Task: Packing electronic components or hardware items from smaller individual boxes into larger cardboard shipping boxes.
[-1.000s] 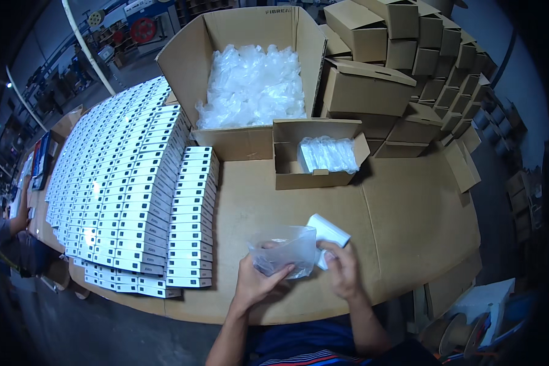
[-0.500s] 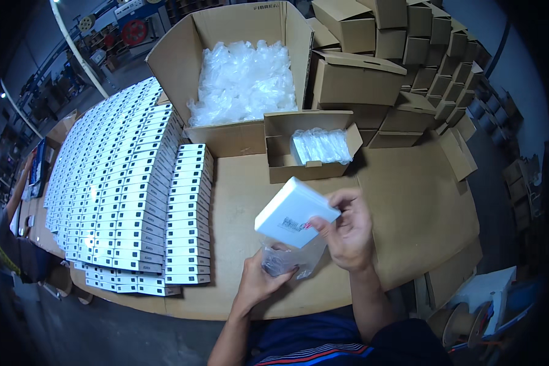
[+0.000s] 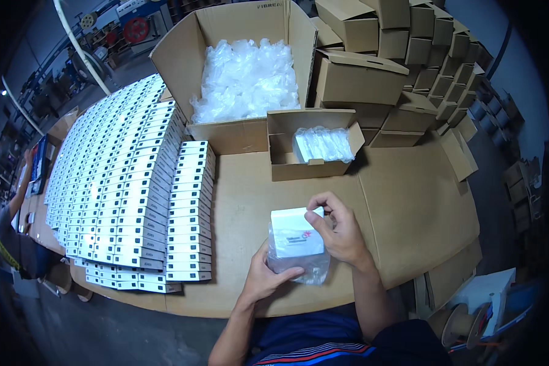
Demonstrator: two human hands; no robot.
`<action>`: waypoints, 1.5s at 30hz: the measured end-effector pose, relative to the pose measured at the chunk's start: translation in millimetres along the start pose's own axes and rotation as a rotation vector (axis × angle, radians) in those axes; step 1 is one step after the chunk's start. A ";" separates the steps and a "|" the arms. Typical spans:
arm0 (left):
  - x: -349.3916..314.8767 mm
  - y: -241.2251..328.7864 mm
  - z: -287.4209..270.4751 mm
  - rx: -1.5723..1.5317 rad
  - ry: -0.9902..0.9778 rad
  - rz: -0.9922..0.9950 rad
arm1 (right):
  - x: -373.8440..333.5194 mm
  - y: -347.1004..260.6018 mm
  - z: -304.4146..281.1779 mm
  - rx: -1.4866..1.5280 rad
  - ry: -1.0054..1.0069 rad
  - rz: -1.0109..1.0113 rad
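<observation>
A small white box [image 3: 294, 229] stands partly inside a clear plastic bag [image 3: 314, 272], its upper part showing above the film. My left hand [image 3: 267, 274] grips the bag from the left, thumb across its front. At the box's upper right corner, my right hand [image 3: 340, 230] pinches with thumb and forefinger, closed on the box and perhaps on the bag's rim, which I cannot make out there. Just beyond them, an open carton [image 3: 299, 173] holds a row of bagged white boxes [image 3: 323, 145].
Stacks of white boxes [image 3: 128, 189] cover the table's left side. At the back, a large open carton [image 3: 229, 139] holds loose clear bags [image 3: 247, 79]. Brown cartons [image 3: 363, 79] pile up at the back right. A cable spool [image 3: 460, 323] stands lower right; another person [image 3: 12, 232] is far left.
The white box has turned and gone down into the bag, which now surrounds its lower part. My right hand has moved slightly left; my left hand has shifted up along the bag.
</observation>
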State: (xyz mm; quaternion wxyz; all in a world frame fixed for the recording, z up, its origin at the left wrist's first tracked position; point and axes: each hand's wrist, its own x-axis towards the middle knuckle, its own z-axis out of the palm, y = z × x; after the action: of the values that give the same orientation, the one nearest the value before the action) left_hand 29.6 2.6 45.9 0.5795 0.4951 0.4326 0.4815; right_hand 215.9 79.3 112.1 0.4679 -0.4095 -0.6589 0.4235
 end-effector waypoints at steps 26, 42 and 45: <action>15.8 -2.2 -13.0 0.193 0.280 0.161 | -51.1 77.4 26.9 0.683 0.256 0.139; 8.3 -0.9 -13.8 -0.107 0.077 0.062 | -59.1 59.9 33.6 0.492 0.078 0.021; 6.3 -5.9 -13.8 -0.183 0.095 0.109 | -58.6 58.6 29.9 0.360 0.009 -0.042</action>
State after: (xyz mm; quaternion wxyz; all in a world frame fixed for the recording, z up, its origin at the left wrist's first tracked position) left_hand 17.9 10.7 38.0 0.5740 0.4394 0.3861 0.5730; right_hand 208.7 37.2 35.0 0.5455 -0.3072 -0.5786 0.5229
